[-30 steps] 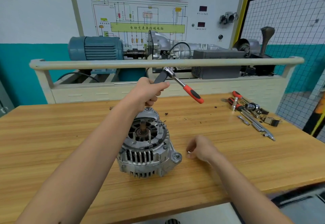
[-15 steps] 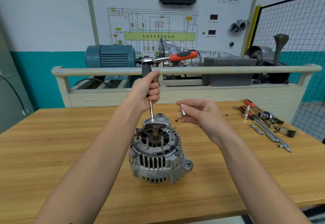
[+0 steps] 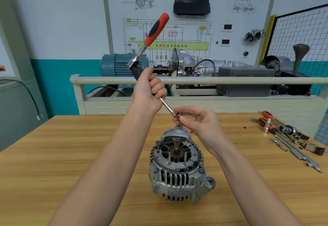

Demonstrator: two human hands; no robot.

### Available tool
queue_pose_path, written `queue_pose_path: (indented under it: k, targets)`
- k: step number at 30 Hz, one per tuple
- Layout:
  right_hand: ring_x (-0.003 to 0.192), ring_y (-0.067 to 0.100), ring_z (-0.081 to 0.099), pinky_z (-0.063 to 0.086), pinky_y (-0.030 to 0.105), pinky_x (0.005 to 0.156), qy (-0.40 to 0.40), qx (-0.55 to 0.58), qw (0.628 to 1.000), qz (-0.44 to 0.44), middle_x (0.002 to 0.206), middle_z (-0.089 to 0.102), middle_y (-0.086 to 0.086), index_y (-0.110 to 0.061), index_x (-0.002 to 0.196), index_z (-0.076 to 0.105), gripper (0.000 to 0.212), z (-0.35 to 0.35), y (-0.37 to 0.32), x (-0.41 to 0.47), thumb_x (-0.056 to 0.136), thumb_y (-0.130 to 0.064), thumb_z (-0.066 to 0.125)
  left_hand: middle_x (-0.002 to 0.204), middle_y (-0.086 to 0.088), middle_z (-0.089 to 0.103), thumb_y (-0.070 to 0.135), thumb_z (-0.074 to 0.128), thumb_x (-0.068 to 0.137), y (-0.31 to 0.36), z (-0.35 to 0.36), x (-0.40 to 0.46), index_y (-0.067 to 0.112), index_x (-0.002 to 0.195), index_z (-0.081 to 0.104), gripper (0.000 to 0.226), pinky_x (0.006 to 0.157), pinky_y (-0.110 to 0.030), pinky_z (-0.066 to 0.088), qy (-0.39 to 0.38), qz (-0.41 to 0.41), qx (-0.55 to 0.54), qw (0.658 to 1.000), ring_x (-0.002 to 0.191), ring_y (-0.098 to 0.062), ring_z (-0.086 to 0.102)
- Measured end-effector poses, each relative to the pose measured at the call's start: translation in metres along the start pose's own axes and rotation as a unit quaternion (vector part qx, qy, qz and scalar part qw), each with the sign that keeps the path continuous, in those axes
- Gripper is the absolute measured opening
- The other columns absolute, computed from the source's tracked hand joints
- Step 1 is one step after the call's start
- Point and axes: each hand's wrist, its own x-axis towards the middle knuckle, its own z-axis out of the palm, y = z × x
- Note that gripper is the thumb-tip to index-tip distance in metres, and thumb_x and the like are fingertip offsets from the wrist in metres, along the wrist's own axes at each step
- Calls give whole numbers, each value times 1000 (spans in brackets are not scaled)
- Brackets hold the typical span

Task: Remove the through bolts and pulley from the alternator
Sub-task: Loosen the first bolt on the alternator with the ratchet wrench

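While the alternator sits on the wooden bench with its shaft end up, both hands work just above its far rim. Left hand is wrapped tight round the dark grip of the ratchet, red handle tilted up and away, thin extension bar slanting down toward the alternator. Right hand pinches a small socket at the bar's tip (seated on it or only touching, too small to tell). Behind the alternator runs a pale rail; to its right, well apart, lie spare tools.

Handling, as I judge it: that cast metal body looks heavy and rigid, standing on a narrow end, so it may rock under wrench force. Best steadied by the ribbed casing or the mounting ear, not the bare shaft. The long bolts look slim and slippery, so take them by the head.
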Motion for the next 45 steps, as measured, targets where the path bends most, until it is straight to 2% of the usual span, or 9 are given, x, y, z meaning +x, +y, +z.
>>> queue_pose_path:
  k: [8,16,21,24,26,28,33,40,45]
  targets:
    - [78,14,71,54,19,72,20,-3,999,-32,86,75,3,-11,96,71,27,4,9,-1,80,10,66,42,10,24,23,52,98,-3,-1,-1,20,61,36,40,32,-17,15,28,50,19,998,32,-4,18]
    - [69,10,69,53,17,66,34,-6,999,-14,76,75,1,-11,93,68,23,12,14,-3,84,10,62,43,9,24,20,54,95,-8,-2,-6,21,58,35,42,34,-19,14,50,114,74,990,35,-6,17]
    - [68,6,67,52,16,66,31,-52,998,-16,72,73,-4,-15,96,66,27,18,17,-3,87,9,59,44,8,25,20,54,95,-9,1,-11,21,57,36,42,36,-20,15,47,138,134,980,36,-7,18]
    - [70,7,67,52,17,68,30,-73,997,-5,73,72,-4,-15,100,66,27,16,15,0,91,7,54,44,9,26,20,54,95,-6,3,-15,21,59,36,40,35,-20,17,44,151,130,979,36,-7,19]
    - [78,13,71,54,19,70,42,-12,999,24,80,74,3,-6,104,66,21,10,11,2,93,5,51,44,9,25,19,54,94,1,5,-16,21,59,36,40,35,-20,16,46,157,102,981,36,-6,18]
    - [84,21,72,56,21,71,45,107,991,65,88,75,11,-1,106,61,18,4,7,4,94,4,48,44,9,24,18,54,94,8,5,-17,21,59,36,40,35,-19,15,48,157,68,984,36,-6,17]
    - [86,24,72,57,25,70,-3,275,955,113,100,72,20,1,107,56,22,0,2,5,86,-2,50,44,9,24,17,53,95,11,5,-20,21,59,35,40,34,-19,15,49,153,55,985,35,-6,18]
    - [88,24,72,57,26,72,-31,313,941,122,103,71,21,-1,96,58,15,-4,1,5,83,-5,51,43,9,23,17,53,94,8,11,-25,21,59,34,40,34,-19,15,47,149,50,987,35,-6,17]
    - [86,26,72,58,27,70,-27,334,932,136,98,72,20,0,94,58,14,0,3,4,83,-5,51,43,9,22,17,52,95,5,15,-27,21,60,33,40,33,-19,15,45,142,31,988,35,-6,16]
